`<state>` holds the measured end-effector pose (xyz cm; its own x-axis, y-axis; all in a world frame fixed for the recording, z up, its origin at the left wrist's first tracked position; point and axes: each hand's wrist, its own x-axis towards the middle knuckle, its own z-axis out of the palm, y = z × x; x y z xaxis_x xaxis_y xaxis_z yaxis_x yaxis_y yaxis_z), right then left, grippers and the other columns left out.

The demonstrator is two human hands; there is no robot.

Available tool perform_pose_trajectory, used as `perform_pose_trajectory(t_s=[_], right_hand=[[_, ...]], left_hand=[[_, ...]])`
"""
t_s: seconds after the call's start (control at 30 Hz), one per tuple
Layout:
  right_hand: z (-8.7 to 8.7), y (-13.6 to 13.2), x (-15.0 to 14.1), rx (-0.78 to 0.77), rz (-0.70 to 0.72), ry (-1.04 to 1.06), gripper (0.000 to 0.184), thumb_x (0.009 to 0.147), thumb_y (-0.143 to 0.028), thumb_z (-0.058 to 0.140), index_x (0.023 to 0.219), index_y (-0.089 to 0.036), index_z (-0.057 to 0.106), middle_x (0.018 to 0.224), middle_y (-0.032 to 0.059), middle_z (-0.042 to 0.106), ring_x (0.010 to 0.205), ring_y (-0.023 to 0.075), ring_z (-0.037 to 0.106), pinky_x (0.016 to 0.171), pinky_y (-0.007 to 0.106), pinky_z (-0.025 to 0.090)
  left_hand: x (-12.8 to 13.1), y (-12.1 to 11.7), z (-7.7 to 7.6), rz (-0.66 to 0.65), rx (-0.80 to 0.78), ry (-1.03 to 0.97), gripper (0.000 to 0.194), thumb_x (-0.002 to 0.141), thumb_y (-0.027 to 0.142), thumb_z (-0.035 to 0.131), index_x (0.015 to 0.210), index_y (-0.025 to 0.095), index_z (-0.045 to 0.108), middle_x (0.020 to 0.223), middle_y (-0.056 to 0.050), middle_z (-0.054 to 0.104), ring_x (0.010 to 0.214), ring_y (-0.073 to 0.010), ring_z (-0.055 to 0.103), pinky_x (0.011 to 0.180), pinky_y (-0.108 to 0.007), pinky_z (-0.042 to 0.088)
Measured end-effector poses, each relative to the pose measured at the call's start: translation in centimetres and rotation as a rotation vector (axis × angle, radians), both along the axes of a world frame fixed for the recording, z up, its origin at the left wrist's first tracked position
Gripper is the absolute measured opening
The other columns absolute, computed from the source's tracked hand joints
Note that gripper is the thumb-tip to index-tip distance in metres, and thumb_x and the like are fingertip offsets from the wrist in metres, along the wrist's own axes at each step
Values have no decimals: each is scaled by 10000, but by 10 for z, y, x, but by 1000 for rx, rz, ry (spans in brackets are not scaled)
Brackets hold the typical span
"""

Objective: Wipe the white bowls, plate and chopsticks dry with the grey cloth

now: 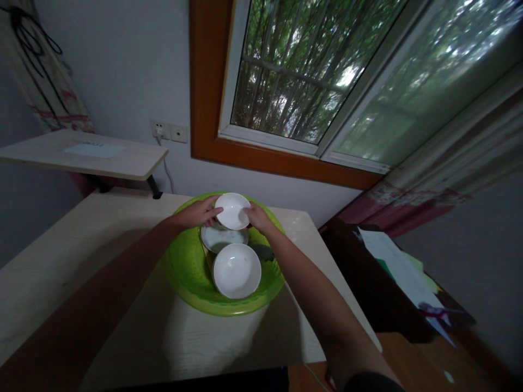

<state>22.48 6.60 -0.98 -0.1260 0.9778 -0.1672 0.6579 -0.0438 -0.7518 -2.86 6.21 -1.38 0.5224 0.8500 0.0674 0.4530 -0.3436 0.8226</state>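
Observation:
A small white bowl [232, 211] is held between my two hands, tilted so its inside faces me. My left hand [203, 212] grips its left rim, thumb inside. On the right rim, my right hand [257, 216] has its thumb over the edge; its other fingers are hidden behind the bowl. Below is a green plastic basin [183, 267]. In it lie a larger white bowl [237, 271] and, partly behind it, a white dish [224, 238]. Something dark, too dim to name, lies in the basin by my right wrist.
The basin stands on a pale wooden table [134, 326]. A raised shelf [134, 162] with a paper [93, 149] is at the left. Behind are a wall socket [169, 130] and a window [302, 76]. Papers [396, 267] lie on dark furniture at the right.

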Motion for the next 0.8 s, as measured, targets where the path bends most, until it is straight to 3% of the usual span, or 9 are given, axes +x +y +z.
perform_pose_trajectory(t_s=[0.17, 0.3, 0.43, 0.53, 0.8], right_hand=[[-1, -3, -4, 139, 55, -223, 455, 1056, -369, 322, 1290, -119, 622, 1224, 164, 731, 1028, 249, 719, 905, 346, 583], [4, -8, -6, 222, 151, -372, 417, 1055, -307, 337, 1259, -110, 643, 1208, 160, 743, 1094, 245, 698, 970, 320, 527], [7, -10, -5, 198, 240, -453, 389, 1006, -255, 410, 1272, -100, 648, 1141, 154, 766, 1050, 245, 718, 946, 299, 513], [7, -11, -6, 245, 266, -515, 385, 983, -257, 447, 1271, -108, 654, 1203, 167, 749, 1103, 262, 706, 954, 305, 503], [3, -12, -5, 279, 253, -615, 425, 1045, -307, 399, 1380, -114, 574, 1288, 195, 713, 1201, 284, 670, 1013, 351, 481]], left_hand=[[-2, 4, -4, -22, 35, 107, 656, 942, 286, 501, 1575, 173, 369, 992, -107, 783, 726, -236, 748, 666, -335, 590], [-4, 4, -7, 14, 13, 136, 657, 870, 203, 487, 1526, 189, 443, 1162, -128, 755, 759, -240, 749, 649, -343, 600], [-6, 6, -8, 18, 47, 173, 602, 860, 191, 474, 1460, 191, 519, 1104, -117, 763, 724, -230, 736, 623, -326, 587], [-6, 6, -7, 48, 38, 238, 587, 858, 182, 456, 1440, 174, 532, 1067, -109, 770, 674, -217, 726, 607, -314, 571], [-5, 4, -5, 45, 0, 313, 518, 948, 306, 402, 1418, 147, 551, 984, -95, 786, 774, -254, 747, 722, -340, 572]])
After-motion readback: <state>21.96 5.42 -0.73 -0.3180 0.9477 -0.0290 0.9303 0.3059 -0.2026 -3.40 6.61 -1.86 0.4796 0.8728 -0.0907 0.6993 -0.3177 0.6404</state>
